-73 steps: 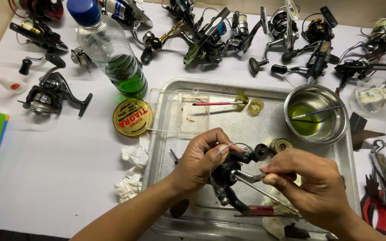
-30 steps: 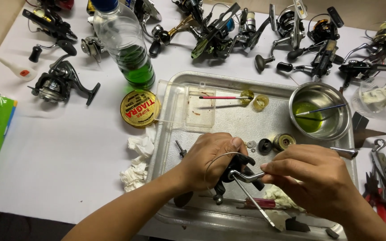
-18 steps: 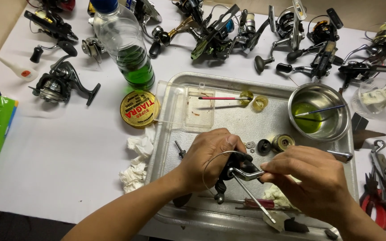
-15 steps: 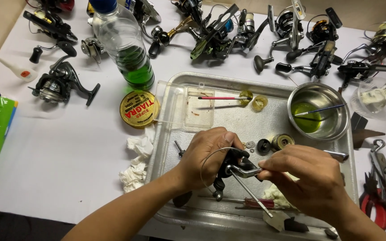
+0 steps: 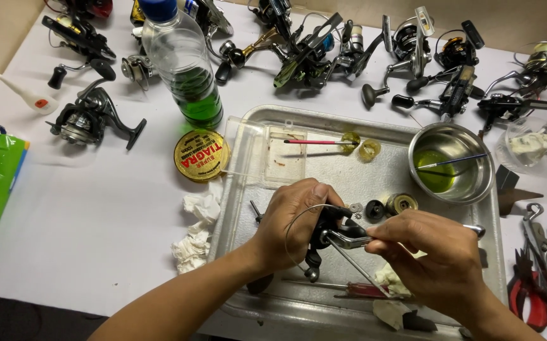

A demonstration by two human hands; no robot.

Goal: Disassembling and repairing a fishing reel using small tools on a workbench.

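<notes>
Most of the black fishing reel point(image 5: 324, 232) is hidden inside the left hand point(image 5: 292, 218), whose fingers are wrapped tight around its body above the metal tray point(image 5: 324, 123); only the dark lower stem, a thin wire bail looping out to the left and a bright silver arm show. The right hand point(image 5: 434, 252) pinches that silver arm point(image 5: 346, 240) between thumb and fingertips, fingers closed on it, and covers whatever lies beneath its palm. A red-handled screwdriver point(image 5: 362, 289) lies partly under the hands, its tip out of sight. Small round parts point(image 5: 388, 205), dark and brassy, sit on the tray just beyond the reel. The steel bowl point(image 5: 469, 189) is shiny and holds green liquid with a thin brush point(image 5: 453, 161) leaning in it. Crumpled white tissue point(image 5: 197, 230) lies on the white counter point(image 5: 84, 208) beside the tray. Reels along the far edge are cut off by the frame.
</notes>
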